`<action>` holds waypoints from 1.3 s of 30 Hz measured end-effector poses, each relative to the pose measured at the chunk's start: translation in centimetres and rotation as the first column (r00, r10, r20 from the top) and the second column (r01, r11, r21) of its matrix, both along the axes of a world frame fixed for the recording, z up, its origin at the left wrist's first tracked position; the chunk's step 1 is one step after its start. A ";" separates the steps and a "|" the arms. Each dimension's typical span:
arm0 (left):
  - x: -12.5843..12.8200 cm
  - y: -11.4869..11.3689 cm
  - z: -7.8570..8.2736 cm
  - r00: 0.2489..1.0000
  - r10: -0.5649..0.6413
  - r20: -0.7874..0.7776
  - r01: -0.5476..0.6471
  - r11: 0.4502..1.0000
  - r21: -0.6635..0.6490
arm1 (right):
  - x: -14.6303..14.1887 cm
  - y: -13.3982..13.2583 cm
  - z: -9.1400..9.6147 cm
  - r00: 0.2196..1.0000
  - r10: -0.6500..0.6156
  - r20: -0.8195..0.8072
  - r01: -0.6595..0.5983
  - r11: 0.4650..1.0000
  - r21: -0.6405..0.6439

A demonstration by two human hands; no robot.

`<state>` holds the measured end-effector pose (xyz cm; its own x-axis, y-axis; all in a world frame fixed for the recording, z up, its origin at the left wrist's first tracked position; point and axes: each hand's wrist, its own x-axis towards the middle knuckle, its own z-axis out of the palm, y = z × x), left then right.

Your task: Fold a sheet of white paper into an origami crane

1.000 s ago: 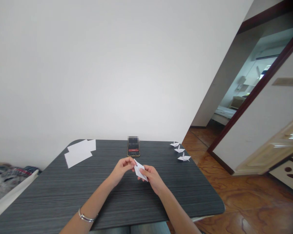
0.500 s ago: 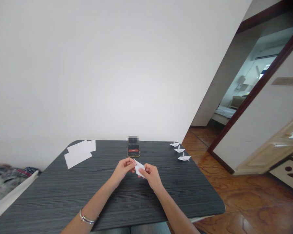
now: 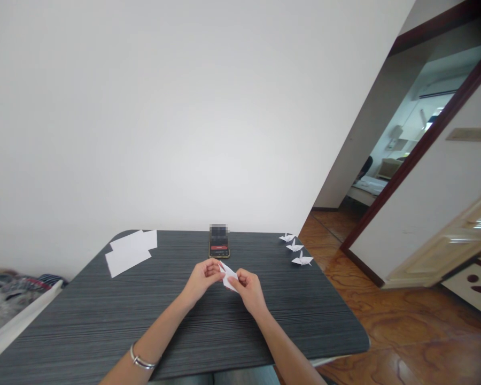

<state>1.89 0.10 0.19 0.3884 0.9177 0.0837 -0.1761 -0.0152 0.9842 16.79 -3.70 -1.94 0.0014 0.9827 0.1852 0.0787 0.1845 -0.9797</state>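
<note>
Between my two hands is a small piece of folded white paper (image 3: 229,275), held just above the dark table (image 3: 184,337). My left hand (image 3: 203,276) pinches its upper left corner with thumb and fingers. On the other side, my right hand (image 3: 249,289) grips the lower right part, thumb on top. The fingers under the paper are partly hidden. A phone (image 3: 219,248) leans upright against the wall just beyond my hands, its screen lit and partly blurred out.
Three white paper cranes (image 3: 302,259) stand in a row at the table's right edge. Several white paper sheets (image 3: 130,251) lie overlapping at the back left. A white wall (image 3: 208,117) rises behind the table. Crumpled cloth (image 3: 12,299) lies off to the left.
My left fingers have shifted slightly along the upper left corner, with the thumb now pressed over the folded paper. The right hand stays nearly still. A dark shape appears in the far doorway.
</note>
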 end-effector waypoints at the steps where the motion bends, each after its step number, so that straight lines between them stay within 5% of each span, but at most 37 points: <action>1: 0.0 0.0 0.0 1.000 0.002 0.006 -0.002 1.000 0.002 | 0.0 0.0 0.0 1.000 0.002 0.002 -0.002 1.000 0.003; 16: -0.3 0.3 -0.2 0.994 0.104 -0.028 -0.103 0.994 0.026 | -0.1 0.1 0.0 1.000 0.021 0.006 -0.021 1.000 -0.004; 25: -0.6 0.3 0.2 0.963 0.234 0.132 -0.235 0.972 -0.009 | -0.2 -0.1 0.3 0.999 -0.015 0.046 0.015 1.000 0.006; 31: -0.2 0.2 -0.1 0.995 0.085 0.043 -0.083 0.996 -0.032 | 0.0 0.1 0.0 0.991 -0.091 0.099 0.086 0.995 0.053; 39: 0.0 0.0 -0.2 0.997 0.069 0.040 -0.071 0.996 0.045 | 0.0 0.3 -0.3 0.981 -0.088 0.175 0.073 0.994 0.087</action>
<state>1.90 0.14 -0.03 0.3190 0.9373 0.1401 -0.2111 -0.0739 0.9747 16.84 -3.38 -2.25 0.0399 0.9628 0.2674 0.2686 0.2474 -0.9309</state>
